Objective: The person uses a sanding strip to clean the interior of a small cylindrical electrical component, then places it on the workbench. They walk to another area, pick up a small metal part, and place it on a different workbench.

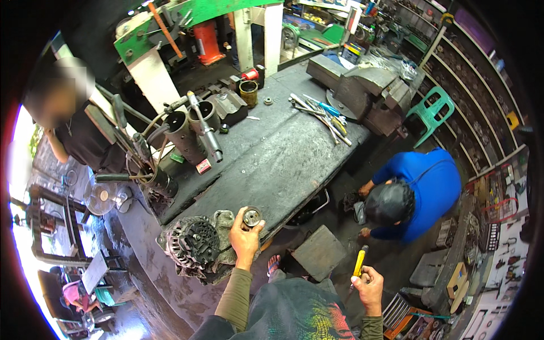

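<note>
- Metal round part point(251, 216), small, cup-like: up in the left hand point(245, 242), over the near edge of the table point(283, 153).
- Left fingers pinch its sides, thumb opposite; how the rest curl is hard to make out.
- Handling, as a guess: rigid, dense for its size, fine one-handed. Could be greasy, so slick. Best hold: opposite points on the outer wall, off the open face.
- Yellow slim tool point(360, 262): in the right hand point(369, 286), well apart from the part. Right fingers are wrapped on its lower portion; tool type can't be told. Probably light and stiff; grip by the yellow body.
- Alternator point(195, 241): just left of the left hand, at the table's near corner. Likely heavy; both hands under the casing.
- Farther up the table: loose hand tools point(326, 116), vise point(368, 93).
- Co-worker in blue point(428, 187): bent low, off to the right.
</note>
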`<control>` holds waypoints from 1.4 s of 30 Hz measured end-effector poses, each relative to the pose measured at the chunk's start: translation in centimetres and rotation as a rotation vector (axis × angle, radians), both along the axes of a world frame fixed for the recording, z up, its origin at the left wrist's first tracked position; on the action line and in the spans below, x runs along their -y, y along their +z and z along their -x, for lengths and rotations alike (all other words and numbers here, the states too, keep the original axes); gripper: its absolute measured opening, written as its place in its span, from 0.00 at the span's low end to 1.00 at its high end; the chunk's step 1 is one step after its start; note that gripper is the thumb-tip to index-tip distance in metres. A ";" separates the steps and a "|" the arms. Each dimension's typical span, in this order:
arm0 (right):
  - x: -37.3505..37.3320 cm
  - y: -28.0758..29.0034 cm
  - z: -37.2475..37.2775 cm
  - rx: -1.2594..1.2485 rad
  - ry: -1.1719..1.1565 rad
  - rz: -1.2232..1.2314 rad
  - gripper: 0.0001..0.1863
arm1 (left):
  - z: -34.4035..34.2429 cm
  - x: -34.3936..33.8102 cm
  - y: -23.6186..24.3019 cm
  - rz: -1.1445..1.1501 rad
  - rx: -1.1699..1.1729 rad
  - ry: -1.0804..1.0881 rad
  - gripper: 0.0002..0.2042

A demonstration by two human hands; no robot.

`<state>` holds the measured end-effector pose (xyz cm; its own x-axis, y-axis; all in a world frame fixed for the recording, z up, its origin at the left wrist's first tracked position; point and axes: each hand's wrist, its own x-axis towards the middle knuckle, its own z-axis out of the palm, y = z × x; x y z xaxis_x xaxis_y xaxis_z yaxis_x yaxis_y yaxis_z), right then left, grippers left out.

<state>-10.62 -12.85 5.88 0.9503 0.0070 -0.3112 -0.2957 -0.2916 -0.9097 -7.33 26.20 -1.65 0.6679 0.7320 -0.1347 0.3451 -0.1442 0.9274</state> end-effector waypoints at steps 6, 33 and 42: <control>1.3 0.0 2.0 -0.007 -0.069 0.031 0.25 | 1.0 3.7 5.5 -0.119 0.228 -0.179 0.33; 21.3 -2.7 13.0 0.062 -0.569 -0.262 0.27 | 2.5 33.7 18.6 0.198 0.041 -1.088 0.33; 36.2 0.3 20.3 0.077 -0.917 -0.223 0.27 | 3.9 54.2 16.6 0.452 -0.142 -1.427 0.35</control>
<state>-30.94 -49.08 6.19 0.6327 -0.7012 -0.3286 -0.2601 0.2072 -0.9431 -11.21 -27.98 14.99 0.7267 -0.6237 -0.2879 0.2537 -0.1458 0.9562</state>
